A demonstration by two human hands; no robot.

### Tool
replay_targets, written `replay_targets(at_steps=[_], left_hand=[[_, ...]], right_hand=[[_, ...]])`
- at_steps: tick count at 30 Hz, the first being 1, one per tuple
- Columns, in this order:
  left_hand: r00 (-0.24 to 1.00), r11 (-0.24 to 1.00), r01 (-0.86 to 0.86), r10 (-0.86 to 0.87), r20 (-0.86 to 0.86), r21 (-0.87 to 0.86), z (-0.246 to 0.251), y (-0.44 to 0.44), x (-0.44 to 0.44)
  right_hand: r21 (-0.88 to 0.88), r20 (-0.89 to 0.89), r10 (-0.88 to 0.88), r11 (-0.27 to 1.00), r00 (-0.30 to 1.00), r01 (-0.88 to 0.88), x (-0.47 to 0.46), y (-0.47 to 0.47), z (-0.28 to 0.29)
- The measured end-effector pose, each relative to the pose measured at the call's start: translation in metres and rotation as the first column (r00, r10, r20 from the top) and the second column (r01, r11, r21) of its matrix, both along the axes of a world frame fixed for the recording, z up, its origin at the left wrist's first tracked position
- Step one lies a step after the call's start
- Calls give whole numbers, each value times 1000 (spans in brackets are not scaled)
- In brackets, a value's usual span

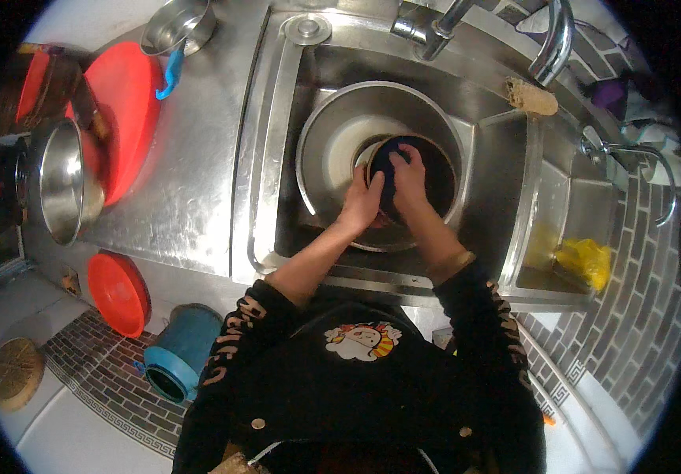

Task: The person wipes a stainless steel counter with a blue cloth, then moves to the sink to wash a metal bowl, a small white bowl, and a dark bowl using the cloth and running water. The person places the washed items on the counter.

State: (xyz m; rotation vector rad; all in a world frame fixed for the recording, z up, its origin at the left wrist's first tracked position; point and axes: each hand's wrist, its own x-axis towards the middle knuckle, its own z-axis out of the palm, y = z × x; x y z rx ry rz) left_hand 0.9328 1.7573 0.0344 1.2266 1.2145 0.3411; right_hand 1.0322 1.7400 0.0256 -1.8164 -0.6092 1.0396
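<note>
A large round stainless steel basin (322,178) stands in the left bowl of a steel sink (494,195). Inside it, both my hands are on a dark round vessel with a pale rim (441,172), which is tilted. My left hand (365,198) grips the vessel's left edge, thumb on the inner side. My right hand (409,175) reaches into its dark inside, fingers bent; whether it holds a cloth there I cannot tell. Pale liquid or a light surface shows at the bottom of the basin, left of the vessel.
Chrome taps (435,41) rise behind the sink, near a tan scrubber roll (531,98). A yellow plastic bag (586,260) lies in the right bowl. On the left counter are a small steel pan (177,29), a red tray (127,118) and a steel bowl (62,183).
</note>
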Motion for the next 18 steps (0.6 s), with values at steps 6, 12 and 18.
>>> replay_targets(at_steps=[6,12,18], left_hand=[[987,995,-50,62,145,-81,7,16,-20],[982,973,155,-132,137,-170,12,13,-35],[985,955,48,4,174,-293,16,7,-39]], right_hand=[[-228,283,825,552,488,-802,35,-20,44],[-570,757,527,240,-388,-786,57,-12,62],[-682,686,589,317,-427,-659,72,-16,58]])
